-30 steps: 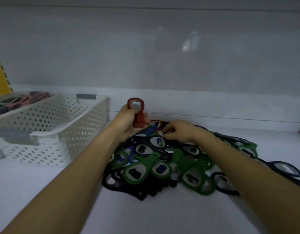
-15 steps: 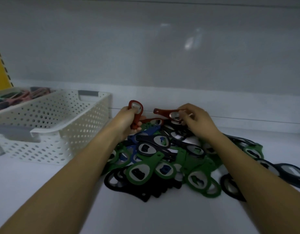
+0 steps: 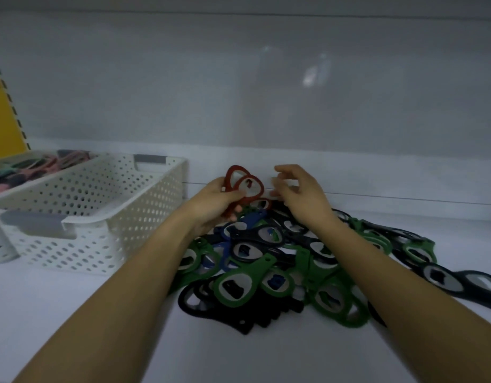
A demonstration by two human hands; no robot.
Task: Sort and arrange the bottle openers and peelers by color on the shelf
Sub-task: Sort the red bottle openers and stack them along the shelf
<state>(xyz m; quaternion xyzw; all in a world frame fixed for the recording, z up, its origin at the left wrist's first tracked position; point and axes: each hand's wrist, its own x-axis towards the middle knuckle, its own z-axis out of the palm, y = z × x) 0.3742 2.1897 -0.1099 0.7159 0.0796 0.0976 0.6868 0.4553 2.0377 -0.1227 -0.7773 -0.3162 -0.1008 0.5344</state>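
Centre frame, the left hand (image 3: 215, 201) has its fingers curled round two red openers (image 3: 245, 186), their oval rings standing up side by side. Just to the right, the right hand (image 3: 302, 192) hovers with its fingers loosely bent and apparently holding nothing. Another red opener (image 3: 263, 203) lies on the back edge of the pile (image 3: 266, 272), just below and left of the right fingertips. The free hand looks nearer. That opener's long axis is mostly buried, so it is hard to read.

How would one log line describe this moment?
left hand grips two red openers | right hand empty, beside them | mixed pile below | basket at left
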